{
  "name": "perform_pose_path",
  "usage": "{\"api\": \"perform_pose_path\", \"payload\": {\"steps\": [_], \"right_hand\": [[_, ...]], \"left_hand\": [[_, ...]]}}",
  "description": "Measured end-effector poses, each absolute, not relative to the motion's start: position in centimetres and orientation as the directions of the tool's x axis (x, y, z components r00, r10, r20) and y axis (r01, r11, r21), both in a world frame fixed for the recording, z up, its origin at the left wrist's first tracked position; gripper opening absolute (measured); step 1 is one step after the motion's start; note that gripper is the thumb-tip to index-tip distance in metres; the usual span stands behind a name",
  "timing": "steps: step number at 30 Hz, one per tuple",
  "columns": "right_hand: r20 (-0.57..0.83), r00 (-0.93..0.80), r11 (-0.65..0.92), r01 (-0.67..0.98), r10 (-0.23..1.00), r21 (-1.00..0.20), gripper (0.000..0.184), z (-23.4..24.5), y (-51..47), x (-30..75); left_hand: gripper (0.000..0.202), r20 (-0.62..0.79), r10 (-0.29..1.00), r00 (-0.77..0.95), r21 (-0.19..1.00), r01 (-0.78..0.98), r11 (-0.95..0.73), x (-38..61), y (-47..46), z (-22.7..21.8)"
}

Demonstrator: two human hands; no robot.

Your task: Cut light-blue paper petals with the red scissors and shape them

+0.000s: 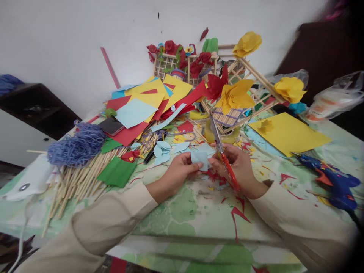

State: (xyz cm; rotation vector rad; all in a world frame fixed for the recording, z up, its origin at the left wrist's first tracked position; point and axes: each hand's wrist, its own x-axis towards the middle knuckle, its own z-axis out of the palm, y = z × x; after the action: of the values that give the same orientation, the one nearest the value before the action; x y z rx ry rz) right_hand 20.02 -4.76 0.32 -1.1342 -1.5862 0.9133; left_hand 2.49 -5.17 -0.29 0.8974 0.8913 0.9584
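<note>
Between thumb and fingers, my left hand (pixel 183 167) pinches a small light blue paper piece (pixel 200 158). My right hand (pixel 237 165) is closed around red-handled scissors (pixel 227 167), their blades pointing up and away from me. The right fingertips are close to the paper's right edge; whether they touch it I cannot tell. Just beyond my left hand lie several light blue paper petals (pixel 162 151). Small red, yellow and blue scraps are scattered under and around both hands.
A blue yarn bundle (pixel 76 146) rests on thin wooden sticks (pixel 76 178) at left. Colored paper sheets (pixel 148 100) are piled behind. Stick frames with paper flowers (pixel 236 96) stand at the back. A blue glue gun (pixel 330 180) lies right, near a yellow sheet (pixel 292 132).
</note>
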Motion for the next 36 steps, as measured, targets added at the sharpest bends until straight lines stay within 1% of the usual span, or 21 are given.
{"api": "perform_pose_path", "payload": {"steps": [2, 3, 6, 8, 9, 11, 14, 18, 20, 24, 31, 36], "right_hand": [[0.306, -0.135, 0.335, 0.369, 0.942, -0.867, 0.045, 0.1, -4.4, 20.9], [0.329, -0.152, 0.361, 0.460, 0.932, -0.811, 0.047, 0.1, -4.2, 21.3], [0.338, -0.255, 0.410, 0.725, 0.906, -0.553, 0.049, 0.5, -3.7, 22.4], [0.304, -0.329, 0.433, 0.809, 0.894, -0.398, 0.048, 1.0, -3.5, 22.6], [0.285, -0.361, 0.446, 0.825, 0.888, -0.346, 0.049, 1.2, -3.5, 22.6], [0.245, -0.410, 0.470, 0.835, 0.878, -0.286, 0.052, 1.6, -3.6, 22.5], [0.205, -0.455, 0.495, 0.836, 0.866, -0.236, 0.055, 1.8, -3.7, 22.2], [0.202, -0.474, 0.506, 0.849, 0.857, -0.154, 0.055, 1.7, -3.6, 22.3], [0.190, -0.473, 0.500, 0.856, 0.860, -0.134, 0.056, 1.7, -3.4, 22.5], [0.167, -0.462, 0.485, 0.863, 0.871, -0.144, 0.060, 1.7, -3.3, 22.6], [0.145, -0.481, 0.502, 0.845, 0.864, -0.184, 0.055, 1.9, -3.5, 22.5], [0.170, -0.486, 0.513, 0.836, 0.857, -0.195, 0.050, 1.9, -3.5, 22.5]], "left_hand": [[0.023, -0.241, 0.938, 0.247, 0.867, -0.379, 0.323, 2.2, -4.7, -0.3], [0.023, -0.257, 0.943, 0.213, 0.847, -0.420, 0.325, 2.0, -4.4, -0.3], [0.027, -0.294, 0.949, 0.111, 0.801, -0.512, 0.309, 1.4, -3.6, -0.2], [0.027, -0.303, 0.951, 0.061, 0.790, -0.542, 0.287, 1.2, -3.3, 0.0], [0.027, -0.303, 0.952, 0.050, 0.789, -0.547, 0.280, 1.1, -3.1, 0.1], [0.025, -0.291, 0.955, 0.052, 0.793, -0.546, 0.271, 1.0, -3.1, 0.3], [0.027, -0.258, 0.964, 0.059, 0.806, -0.537, 0.249, 0.9, -3.1, 0.3], [0.023, -0.244, 0.967, 0.072, 0.821, -0.515, 0.245, 0.8, -3.1, 0.2], [0.021, -0.243, 0.967, 0.073, 0.824, -0.511, 0.246, 0.7, -3.0, 0.1], [0.021, -0.231, 0.970, 0.075, 0.829, -0.506, 0.237, 0.5, -2.8, 0.1], [0.022, -0.214, 0.972, 0.096, 0.825, -0.514, 0.233, 0.5, -2.8, 0.0], [0.021, -0.207, 0.970, 0.126, 0.821, -0.517, 0.242, 0.5, -2.8, 0.0]]}}
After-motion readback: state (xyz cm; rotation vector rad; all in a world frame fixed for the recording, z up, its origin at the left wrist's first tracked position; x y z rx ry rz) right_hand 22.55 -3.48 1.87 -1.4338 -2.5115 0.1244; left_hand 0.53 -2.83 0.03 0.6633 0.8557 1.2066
